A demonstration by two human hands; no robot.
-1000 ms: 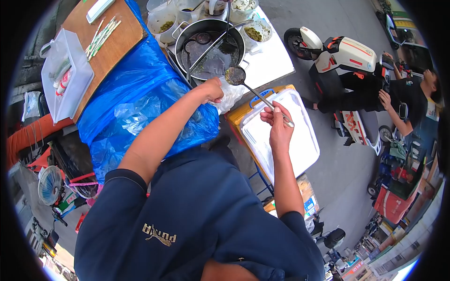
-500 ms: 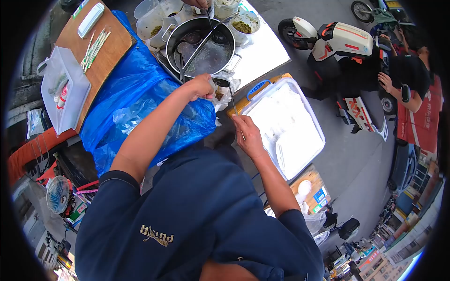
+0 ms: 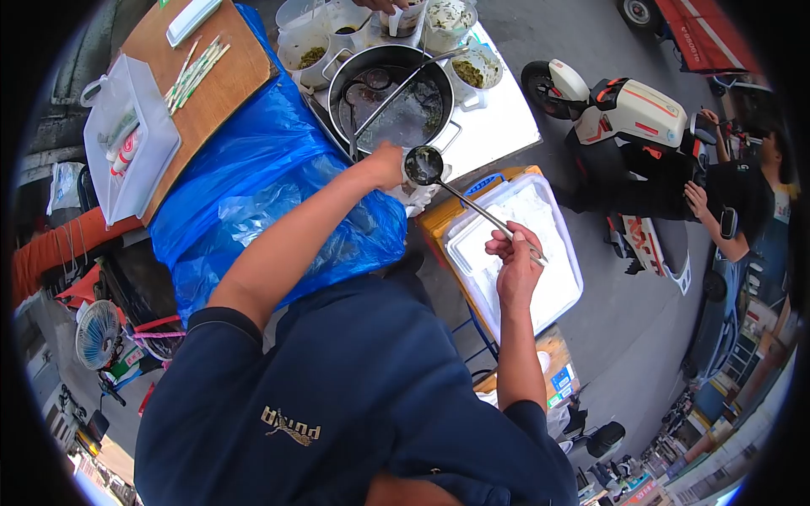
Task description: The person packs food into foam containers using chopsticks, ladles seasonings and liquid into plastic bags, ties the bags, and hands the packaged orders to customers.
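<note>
My right hand (image 3: 517, 255) grips the long handle of a metal ladle (image 3: 481, 207). The ladle's dark bowl, with some liquid and bits in it, is beside my left hand (image 3: 387, 165), above a clear plastic bag (image 3: 413, 196). My left hand is closed at the bag's edge, its fingertips partly hidden. Just beyond is a large metal pot (image 3: 390, 63) of dark broth with pieces floating in it. A long-handled metal utensil (image 3: 396, 94) leans across the pot. Another person's hand (image 3: 381, 4) shows at the top edge, near the plastic containers.
Plastic tubs with green food (image 3: 468, 74) flank the pot on a white table (image 3: 504, 126). A white lidded bin (image 3: 553, 291) stands at right, a blue plastic sheet (image 3: 228, 185) at left. Wrapped sticks (image 3: 196, 74) lie on a wooden board (image 3: 240, 51). A person sits on a scooter (image 3: 637, 114).
My right hand has moved right and lower in view, and the ladle has swung to a slant, its bowl now plainly visible. The other person's hand has shifted from the utensil in the pot toward the containers.
</note>
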